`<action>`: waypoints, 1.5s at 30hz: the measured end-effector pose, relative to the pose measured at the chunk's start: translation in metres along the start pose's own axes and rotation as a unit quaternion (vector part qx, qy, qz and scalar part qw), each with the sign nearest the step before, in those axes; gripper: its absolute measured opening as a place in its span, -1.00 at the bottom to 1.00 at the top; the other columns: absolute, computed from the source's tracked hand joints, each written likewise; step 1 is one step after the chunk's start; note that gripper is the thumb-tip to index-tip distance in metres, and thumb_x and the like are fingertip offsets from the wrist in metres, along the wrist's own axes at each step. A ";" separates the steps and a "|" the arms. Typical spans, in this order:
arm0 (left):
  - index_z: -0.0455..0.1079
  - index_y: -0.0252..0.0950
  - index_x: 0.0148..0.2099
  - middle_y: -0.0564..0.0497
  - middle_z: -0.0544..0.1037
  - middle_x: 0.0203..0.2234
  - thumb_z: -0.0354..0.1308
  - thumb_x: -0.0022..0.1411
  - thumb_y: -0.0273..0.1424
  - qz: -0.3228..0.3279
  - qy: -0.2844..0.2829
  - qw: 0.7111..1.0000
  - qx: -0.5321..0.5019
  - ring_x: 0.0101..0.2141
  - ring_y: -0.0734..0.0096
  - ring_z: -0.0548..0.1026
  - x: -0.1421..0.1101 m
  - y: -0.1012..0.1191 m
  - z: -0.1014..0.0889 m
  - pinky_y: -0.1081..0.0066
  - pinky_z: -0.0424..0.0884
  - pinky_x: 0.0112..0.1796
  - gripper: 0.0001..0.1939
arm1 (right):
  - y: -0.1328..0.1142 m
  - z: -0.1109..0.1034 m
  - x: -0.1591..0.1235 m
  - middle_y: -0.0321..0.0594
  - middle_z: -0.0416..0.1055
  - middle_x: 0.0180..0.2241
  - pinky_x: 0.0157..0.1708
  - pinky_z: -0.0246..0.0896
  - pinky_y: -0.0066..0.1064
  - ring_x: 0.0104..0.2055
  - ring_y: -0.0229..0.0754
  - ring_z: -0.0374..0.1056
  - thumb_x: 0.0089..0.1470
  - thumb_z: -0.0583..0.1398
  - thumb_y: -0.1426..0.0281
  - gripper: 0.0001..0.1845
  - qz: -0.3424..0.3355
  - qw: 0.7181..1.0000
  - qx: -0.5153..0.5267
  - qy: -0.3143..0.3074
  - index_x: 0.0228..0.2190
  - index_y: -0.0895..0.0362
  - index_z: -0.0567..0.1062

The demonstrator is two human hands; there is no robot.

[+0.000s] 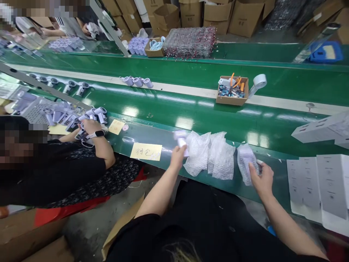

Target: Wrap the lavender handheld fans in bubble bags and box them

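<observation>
My left hand (177, 157) is closed around the handle of a lavender handheld fan (180, 136) with a short cylindrical head, just left of the bubble-wrap bags. Several flat, clear bubble-wrap bags (196, 154) lie overlapping on the green bench between my hands. On the right, my right hand (262, 179) grips a bubble-wrap bag with a lavender item inside (247, 163), thumb on its front. Only a blurred lavender shape shows through the wrap. A yellow paper with handwriting (145, 151) lies left of my left hand.
White boxes (331, 185) stand at the right. Across the belt (174, 105) are a carton of tools and parts (231, 100) and a white fan-shaped item (257, 84). A co-worker's hands (91, 127) handle lavender fans on the left. A metal bar (46, 87) slants there.
</observation>
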State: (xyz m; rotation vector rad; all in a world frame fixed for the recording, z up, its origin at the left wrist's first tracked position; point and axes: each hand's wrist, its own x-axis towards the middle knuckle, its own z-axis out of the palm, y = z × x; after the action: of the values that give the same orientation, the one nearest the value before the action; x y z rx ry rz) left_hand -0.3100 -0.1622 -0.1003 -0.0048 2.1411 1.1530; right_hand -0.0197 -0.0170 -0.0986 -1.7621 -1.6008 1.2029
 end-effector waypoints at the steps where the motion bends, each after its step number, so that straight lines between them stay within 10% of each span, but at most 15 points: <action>1: 0.41 -0.40 -0.24 -0.03 0.49 -0.48 0.14 0.12 -0.21 0.011 -0.059 0.998 -0.007 -0.43 0.37 0.46 -0.020 -0.004 0.021 0.44 0.34 -0.41 -0.68 | -0.006 0.003 -0.010 -0.04 0.39 -0.09 0.02 0.13 -0.06 0.07 0.09 0.20 -0.20 0.30 0.12 -0.51 0.016 0.998 0.042 -0.033 -0.23 0.10 0.40; 5: 0.38 -0.36 -0.15 -0.01 0.48 -0.41 0.04 0.20 -0.08 0.201 -0.370 0.904 0.079 -0.40 0.41 0.44 -0.083 -0.024 0.087 0.45 0.36 -0.38 -0.58 | -0.025 0.010 -0.031 -0.15 0.48 -0.29 -0.19 0.34 -0.18 -0.17 -0.02 0.40 -0.16 0.31 0.10 -0.57 0.162 0.921 0.274 -0.225 -0.30 0.10 0.43; 8: 0.34 -0.35 -0.09 -0.13 0.45 -0.22 0.14 0.17 -0.15 0.416 -0.373 0.780 0.280 -0.15 0.22 0.40 -0.088 -0.039 0.103 0.27 0.35 -0.15 -0.61 | -0.019 -0.012 -0.025 -0.25 0.49 -0.35 -0.29 0.40 -0.28 -0.30 -0.11 0.43 -0.25 0.40 0.24 -0.53 0.200 0.902 0.334 -0.188 -0.26 0.08 0.43; 11: 0.38 -0.39 -0.25 -0.20 0.42 -0.22 0.11 0.19 -0.42 0.481 -0.354 0.670 0.441 -0.09 0.14 0.36 -0.071 -0.050 0.104 0.21 0.31 -0.10 -0.88 | -0.005 -0.051 -0.021 -0.26 0.49 -0.35 -0.37 0.44 -0.33 -0.33 -0.12 0.44 -0.22 0.39 0.29 -0.52 0.249 0.898 0.305 -0.195 -0.21 0.05 0.42; 14: 0.42 -0.36 -0.28 -0.14 0.44 -0.30 0.02 0.21 -0.52 0.431 -0.335 0.701 0.460 -0.18 0.24 0.40 -0.064 -0.049 0.107 0.30 0.34 -0.16 -0.86 | 0.003 -0.076 -0.034 -0.26 0.49 -0.38 -0.39 0.45 -0.35 -0.35 -0.13 0.45 -0.24 0.40 0.37 -0.52 0.311 0.871 0.284 -0.251 -0.22 0.05 0.42; 19: 0.50 -0.29 -0.26 0.01 0.49 -0.41 0.03 0.23 -0.38 0.323 -0.351 0.838 0.264 -0.33 0.43 0.43 -0.081 -0.025 0.119 0.42 0.36 -0.21 -0.79 | -0.010 -0.056 -0.057 -0.30 0.48 -0.37 -0.42 0.44 -0.35 -0.35 -0.13 0.46 -0.22 0.38 0.44 -0.48 0.332 0.819 0.285 -0.371 -0.15 0.00 0.41; 24: 0.47 -0.37 -0.22 0.00 0.50 -0.46 0.01 0.24 -0.38 0.264 -0.313 0.908 0.094 -0.40 0.46 0.43 -0.096 -0.013 0.112 0.44 0.39 -0.29 -0.76 | -0.023 -0.036 -0.052 -0.30 0.45 -0.48 -0.47 0.39 -0.45 -0.46 -0.24 0.41 -0.17 0.37 0.40 -0.62 0.293 0.851 0.246 -0.359 -0.25 0.10 0.44; 30: 0.42 -0.36 -0.20 -0.09 0.41 -0.46 -0.09 0.26 -0.42 0.565 -0.209 0.773 0.198 -0.36 0.33 0.38 -0.115 -0.026 0.087 0.31 0.38 -0.28 -0.74 | -0.024 -0.038 -0.065 -0.28 0.45 -0.53 -0.46 0.41 -0.44 -0.49 -0.23 0.40 -0.15 0.37 0.38 -0.75 0.329 0.865 0.243 -0.291 -0.41 0.11 0.43; 37: 0.40 -0.36 -0.20 -0.12 0.41 -0.41 -0.08 0.22 -0.46 0.641 -0.271 0.668 0.264 -0.28 0.27 0.39 -0.132 -0.001 0.096 0.29 0.37 -0.21 -0.76 | -0.030 -0.029 -0.064 -0.39 0.42 -0.57 -0.46 0.42 -0.36 -0.50 -0.17 0.41 -0.22 0.34 0.48 -0.70 0.303 0.881 0.290 -0.220 -0.44 0.04 0.33; 40: 0.41 -0.36 -0.22 -0.11 0.47 -0.36 -0.02 0.20 -0.45 0.568 -0.352 0.703 0.244 -0.26 0.30 0.42 -0.133 0.005 0.099 0.31 0.37 -0.15 -0.80 | -0.036 -0.033 -0.064 -0.33 0.42 -0.56 -0.50 0.40 -0.30 -0.47 -0.10 0.42 -0.19 0.29 0.42 -0.78 0.350 0.863 0.277 -0.236 -0.47 0.05 0.34; 45: 0.44 -0.38 -0.25 0.04 0.49 -0.50 0.10 0.16 -0.41 0.158 -0.418 0.883 0.143 -0.50 0.49 0.42 -0.132 0.012 0.091 0.47 0.38 -0.39 -0.83 | -0.035 -0.073 -0.076 -0.36 0.30 -0.65 -0.64 0.25 -0.48 -0.59 -0.25 0.28 -0.16 0.32 0.25 -0.76 0.279 0.927 0.096 -0.232 -0.59 0.07 0.37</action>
State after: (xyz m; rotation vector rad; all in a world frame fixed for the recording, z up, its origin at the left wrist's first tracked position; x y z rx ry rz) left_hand -0.1615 -0.1282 -0.0487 0.8518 1.5121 0.7713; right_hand 0.0272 -0.0669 -0.0114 -1.9635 -1.1593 2.0982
